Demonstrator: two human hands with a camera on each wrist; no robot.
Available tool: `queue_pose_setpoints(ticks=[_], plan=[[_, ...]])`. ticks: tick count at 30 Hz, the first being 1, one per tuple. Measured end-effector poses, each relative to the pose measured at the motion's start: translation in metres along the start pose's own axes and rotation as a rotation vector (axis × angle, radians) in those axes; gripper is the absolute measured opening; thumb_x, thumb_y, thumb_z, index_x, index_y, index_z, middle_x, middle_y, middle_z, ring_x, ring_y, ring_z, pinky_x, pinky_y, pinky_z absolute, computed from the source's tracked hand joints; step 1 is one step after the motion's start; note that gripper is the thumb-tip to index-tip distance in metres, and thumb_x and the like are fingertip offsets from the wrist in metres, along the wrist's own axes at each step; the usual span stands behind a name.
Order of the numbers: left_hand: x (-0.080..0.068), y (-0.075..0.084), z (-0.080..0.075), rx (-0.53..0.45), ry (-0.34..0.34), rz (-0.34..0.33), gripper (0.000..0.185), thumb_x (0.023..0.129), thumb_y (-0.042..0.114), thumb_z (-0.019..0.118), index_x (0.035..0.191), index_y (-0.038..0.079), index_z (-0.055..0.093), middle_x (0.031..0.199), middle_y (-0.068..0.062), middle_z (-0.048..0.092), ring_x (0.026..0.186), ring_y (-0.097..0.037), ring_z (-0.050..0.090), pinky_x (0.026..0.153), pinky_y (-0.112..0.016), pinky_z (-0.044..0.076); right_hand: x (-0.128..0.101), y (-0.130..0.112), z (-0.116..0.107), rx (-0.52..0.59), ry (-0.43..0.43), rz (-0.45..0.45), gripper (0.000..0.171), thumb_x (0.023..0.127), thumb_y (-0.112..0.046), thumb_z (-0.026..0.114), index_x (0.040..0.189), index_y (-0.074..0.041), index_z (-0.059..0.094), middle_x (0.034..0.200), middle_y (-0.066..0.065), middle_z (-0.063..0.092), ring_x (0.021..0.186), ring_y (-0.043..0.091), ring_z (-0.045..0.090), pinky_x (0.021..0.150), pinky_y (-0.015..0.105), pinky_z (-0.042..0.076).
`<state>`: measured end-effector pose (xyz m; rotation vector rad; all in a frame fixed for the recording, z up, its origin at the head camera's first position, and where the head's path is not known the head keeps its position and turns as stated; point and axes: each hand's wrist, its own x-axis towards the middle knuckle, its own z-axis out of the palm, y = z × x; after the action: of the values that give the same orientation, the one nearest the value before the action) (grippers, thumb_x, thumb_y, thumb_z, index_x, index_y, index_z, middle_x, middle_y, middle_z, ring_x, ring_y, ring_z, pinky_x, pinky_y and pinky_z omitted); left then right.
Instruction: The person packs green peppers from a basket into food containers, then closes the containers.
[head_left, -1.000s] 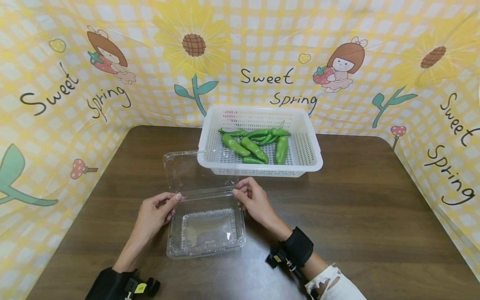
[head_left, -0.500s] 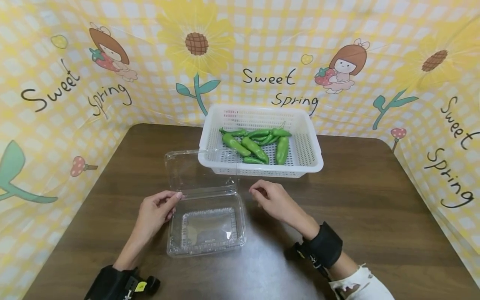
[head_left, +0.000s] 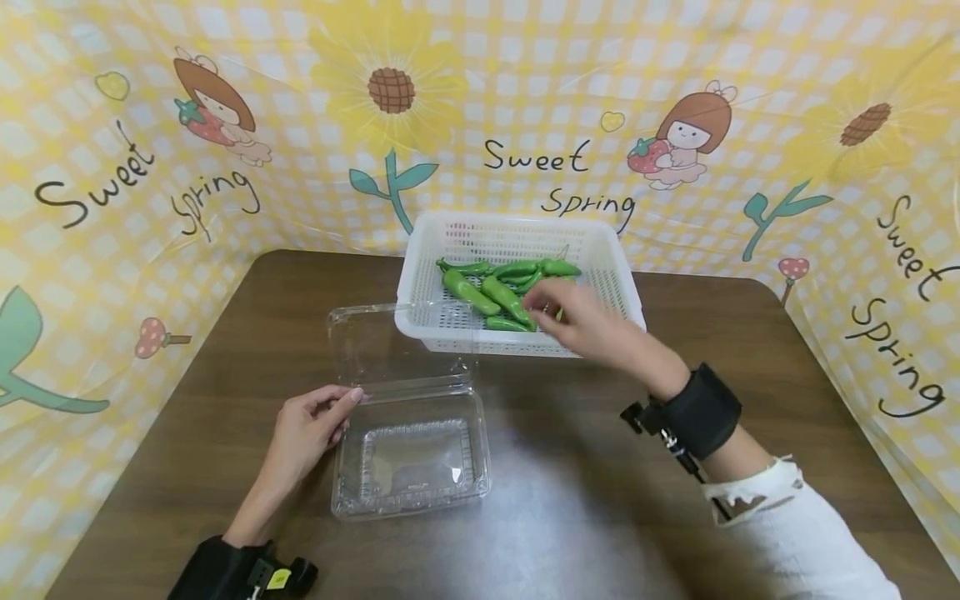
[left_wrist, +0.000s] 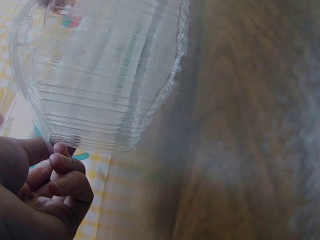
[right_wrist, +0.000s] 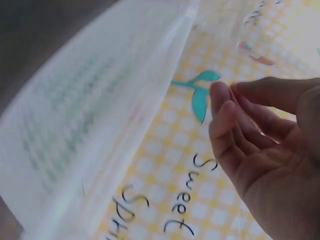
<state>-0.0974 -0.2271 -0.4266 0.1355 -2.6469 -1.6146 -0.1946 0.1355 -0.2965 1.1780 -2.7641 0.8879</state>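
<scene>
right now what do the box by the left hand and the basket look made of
Clamshell box: thin clear plastic, glossy; the table shows through it and its ribbed walls glint. Basket: white plastic, likely rigid and matte, its walls and floor perforated in a grid of holes.

Left hand (head_left: 306,431): low, forearm angled inward, fingers curled, fingertips pinched together. Right hand (head_left: 581,321): arm stretched forward, fingers loosely bent, holding nothing; black wrist strap.
</scene>
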Motion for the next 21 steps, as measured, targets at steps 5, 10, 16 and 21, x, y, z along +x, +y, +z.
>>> queue_pose_setpoints(ticks=[5,10,16,21], plan=[[0.000,0.000,0.000,0.000,0.010,0.001,0.032,0.096,0.040,0.064,0.102,0.010,0.074,0.066,-0.002,0.058,0.053,-0.009,0.051,0.045,-0.023,0.044,0.026,0.012,-0.024,-0.200,0.019,0.002,0.018,0.096,0.000,0.056,0.114,0.003,0.060,0.106,0.016,0.065,0.092,0.027,0.065,0.079,0.036,0.057],[0.001,-0.002,0.001,-0.010,0.005,-0.004,0.031,0.096,0.038,0.064,0.102,0.009,0.075,0.066,-0.004,0.060,0.052,-0.007,0.050,0.045,-0.023,0.044,0.051,0.028,-0.036,-0.326,0.004,0.032,0.022,0.096,0.001,0.055,0.116,0.004,0.059,0.104,0.017,0.062,0.091,0.029,0.061,0.078,0.039,0.054],[-0.002,-0.003,0.002,-0.017,0.003,-0.003,0.032,0.096,0.037,0.065,0.101,0.008,0.075,0.068,-0.009,0.062,0.052,-0.008,0.050,0.045,-0.023,0.044,0.070,0.044,-0.043,-0.362,-0.054,0.075,0.027,0.096,-0.001,0.055,0.122,0.005,0.055,0.111,0.022,0.058,0.094,0.033,0.060,0.080,0.043,0.052],[0.000,-0.002,0.000,-0.015,0.010,0.021,0.030,0.096,0.038,0.065,0.099,0.009,0.075,0.066,-0.007,0.061,0.051,-0.011,0.051,0.044,-0.024,0.044,0.084,0.052,-0.045,-0.376,-0.134,0.133,0.030,0.098,-0.004,0.053,0.127,0.004,0.050,0.119,0.023,0.054,0.101,0.035,0.057,0.087,0.045,0.050]])
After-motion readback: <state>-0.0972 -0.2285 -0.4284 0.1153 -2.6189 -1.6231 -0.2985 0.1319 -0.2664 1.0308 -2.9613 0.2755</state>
